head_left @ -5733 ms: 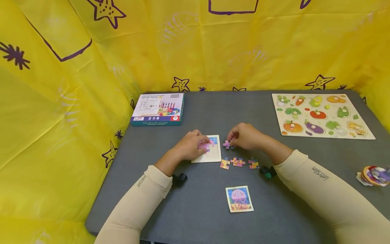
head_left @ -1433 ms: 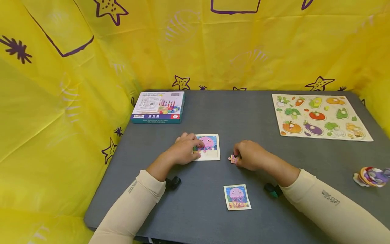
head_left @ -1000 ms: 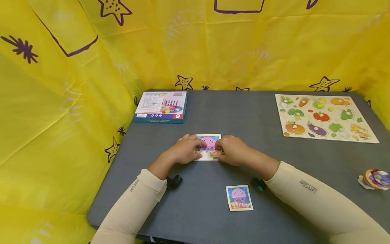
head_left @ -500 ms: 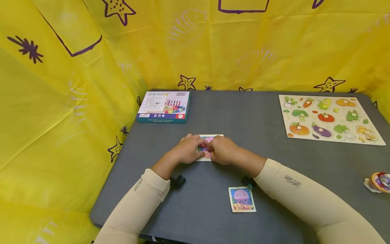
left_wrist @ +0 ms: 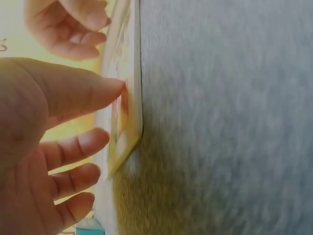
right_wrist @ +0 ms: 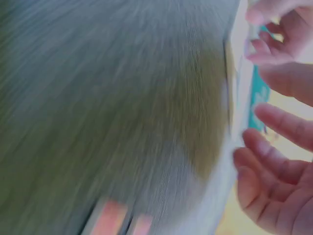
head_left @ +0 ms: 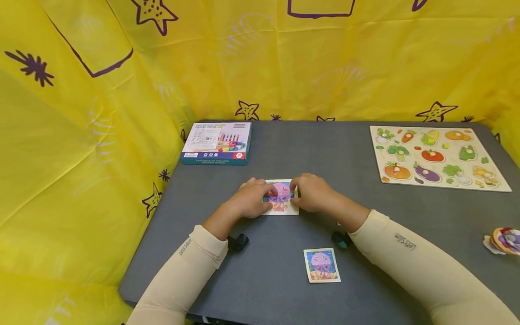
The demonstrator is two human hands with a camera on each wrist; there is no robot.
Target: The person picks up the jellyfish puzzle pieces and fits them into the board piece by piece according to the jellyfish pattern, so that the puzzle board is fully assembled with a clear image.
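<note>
A jellyfish puzzle tray with a pale rim lies on the table between both hands. Its pink jellyfish shows above a yellow-pink lower row, and bare pale board shows at the lower right corner. My left hand rests over the left side, its thumb touching the tray in the left wrist view and its other fingers spread. At the right edge is my right hand; its fingers are parted and hold nothing in the right wrist view. Blurred reddish puzzle pieces lie on the table, mostly hidden by the right forearm in the head view.
A jellyfish picture card lies nearer the front. A boxed bead set stands at the back left, a vegetable knob puzzle at the back right. A colourful plush-like object sits at the far right. Yellow cloth hangs behind.
My right hand carried a yellow-pink puzzle piece from the right into the tray's lower row. It has since let go and drawn back to the right edge. The left hand stays on the tray.
</note>
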